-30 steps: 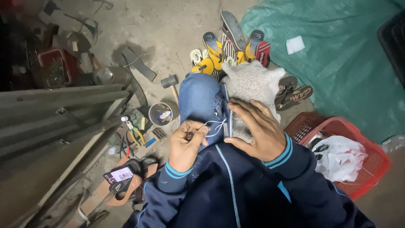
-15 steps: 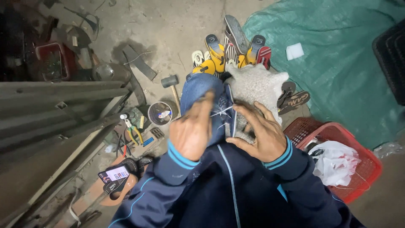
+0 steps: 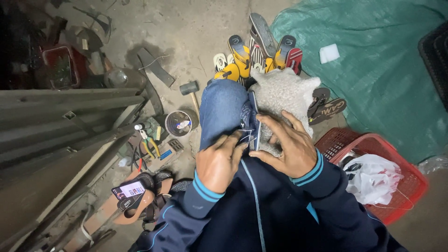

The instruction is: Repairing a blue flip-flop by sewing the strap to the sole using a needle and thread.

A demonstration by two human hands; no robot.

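Both hands meet at a dark sandal (image 3: 253,119) standing on edge between the denim knee (image 3: 223,112) and fuzzy grey cloth (image 3: 282,100), its length pointing away; the left hand (image 3: 218,161) pinches pale thread (image 3: 245,135), while the right hand (image 3: 285,144) grips the sandal's near end.

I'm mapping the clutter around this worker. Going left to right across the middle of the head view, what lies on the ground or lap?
Grey metal bars → pliers → small round tin → blue denim knee → grey fleecy cloth → dark sandals → red basket.
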